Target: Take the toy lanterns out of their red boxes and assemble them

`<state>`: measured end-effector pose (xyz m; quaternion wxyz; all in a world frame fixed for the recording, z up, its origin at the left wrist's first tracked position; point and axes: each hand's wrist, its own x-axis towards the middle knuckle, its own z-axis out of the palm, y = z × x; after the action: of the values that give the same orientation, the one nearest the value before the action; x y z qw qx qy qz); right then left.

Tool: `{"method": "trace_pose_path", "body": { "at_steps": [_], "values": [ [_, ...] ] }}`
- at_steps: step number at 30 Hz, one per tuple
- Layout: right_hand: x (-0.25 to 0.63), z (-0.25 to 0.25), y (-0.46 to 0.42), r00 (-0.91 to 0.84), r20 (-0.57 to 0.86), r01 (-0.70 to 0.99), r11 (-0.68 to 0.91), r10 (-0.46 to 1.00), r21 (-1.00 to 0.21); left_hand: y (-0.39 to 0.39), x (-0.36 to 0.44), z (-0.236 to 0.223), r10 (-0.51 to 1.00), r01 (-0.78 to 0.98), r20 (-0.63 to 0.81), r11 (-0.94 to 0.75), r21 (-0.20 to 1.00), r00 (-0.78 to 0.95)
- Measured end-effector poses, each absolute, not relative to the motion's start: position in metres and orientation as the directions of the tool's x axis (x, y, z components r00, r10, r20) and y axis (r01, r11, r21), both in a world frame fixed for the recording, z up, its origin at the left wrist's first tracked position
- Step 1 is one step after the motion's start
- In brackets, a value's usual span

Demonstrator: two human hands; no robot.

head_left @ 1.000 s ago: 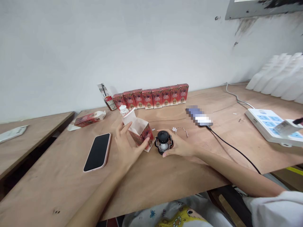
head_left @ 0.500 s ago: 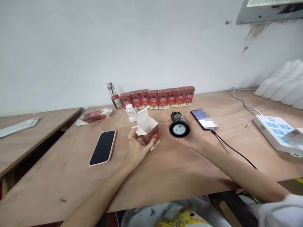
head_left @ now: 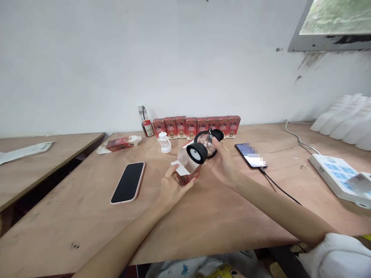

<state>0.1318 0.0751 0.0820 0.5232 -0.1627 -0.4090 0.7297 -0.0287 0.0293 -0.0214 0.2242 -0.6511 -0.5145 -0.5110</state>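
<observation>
My left hand [head_left: 173, 184] is closed round the lower part of an opened red cardboard box [head_left: 185, 178], whose white flaps stand apart at the top. In my right hand [head_left: 222, 164] is a small black lantern [head_left: 207, 143] with a clear middle. The lantern lies tilted, its round black base with a pale disc turned towards the box opening, right at its upper edge. A small white lantern [head_left: 165, 143] stands on the table behind the box.
A row of several red boxes [head_left: 191, 128] stands by the wall, with a bottle [head_left: 147, 125] at its left. Another opened red box [head_left: 123, 143] lies at left. Two phones [head_left: 128, 183] flank my hands, the right one [head_left: 249, 155] on a cable. A power strip [head_left: 330, 162] sits far right.
My right hand has brought the black lantern left to the box opening and tipped it sideways. My left hand keeps hold of the box, now tilted more towards the lantern.
</observation>
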Motion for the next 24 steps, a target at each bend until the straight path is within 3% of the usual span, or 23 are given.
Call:
{"method": "trace_pose_path", "body": {
  "at_steps": [5, 10, 14, 17, 20, 24],
  "values": [
    [0.137, 0.082, 0.093, -0.472, 0.038, -0.618, -0.299, 0.881, -0.727, 0.03, -0.029, -0.023, 0.489, 0.904, 0.87, -0.338, 0.261, -0.069],
    [0.132, 0.084, 0.09, -0.418, 0.078, -0.589, -0.205, 0.905, -0.782, 0.028, -0.029, -0.022, 0.558, 0.886, 0.824, -0.328, 0.327, -0.097],
    [0.129, 0.086, 0.084, -0.325, 0.252, -0.455, 0.083, 0.911, -0.887, 0.027, -0.028, -0.019, 0.567, 0.885, 0.818, -0.328, 0.33, -0.095],
    [0.131, 0.086, 0.084, -0.341, 0.415, -0.189, 0.371, 0.843, -0.909, 0.027, -0.027, -0.019, 0.584, 0.894, 0.804, -0.294, 0.339, -0.112],
    [0.132, 0.088, 0.084, -0.454, 0.463, 0.1, 0.56, 0.761, -0.822, 0.028, -0.028, -0.02, 0.603, 0.89, 0.787, -0.28, 0.361, -0.13],
    [0.129, 0.096, 0.088, -0.601, 0.492, 0.183, 0.708, 0.63, -0.682, 0.03, -0.03, -0.021, 0.623, 0.858, 0.767, -0.302, 0.416, -0.153]
  ]
}}
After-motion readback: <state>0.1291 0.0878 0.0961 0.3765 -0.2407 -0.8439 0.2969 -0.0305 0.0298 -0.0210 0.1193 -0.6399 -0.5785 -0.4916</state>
